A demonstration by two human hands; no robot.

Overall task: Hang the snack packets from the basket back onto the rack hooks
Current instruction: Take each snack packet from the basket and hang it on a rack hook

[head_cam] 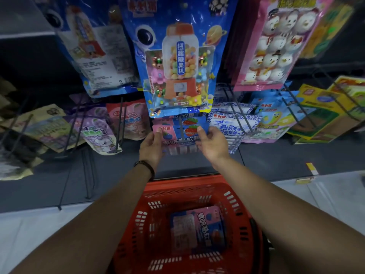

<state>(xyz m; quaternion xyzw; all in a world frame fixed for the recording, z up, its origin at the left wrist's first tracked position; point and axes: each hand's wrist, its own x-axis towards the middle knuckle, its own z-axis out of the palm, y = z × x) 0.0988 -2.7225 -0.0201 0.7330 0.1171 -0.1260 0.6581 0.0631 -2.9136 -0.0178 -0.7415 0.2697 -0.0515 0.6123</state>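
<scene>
Both the left grip (151, 147) and right grip (212, 144) pinch a snack packet (177, 136) at the hook (180, 123); another packet (199, 228) lies in the basket (138, 224).

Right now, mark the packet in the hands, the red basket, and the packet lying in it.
held packet (178, 142): head view, on the middle of its printed front.
red basket (138, 228): head view, on its slotted left wall.
basket packet (197, 228): head view, on its pink and blue face.
</scene>
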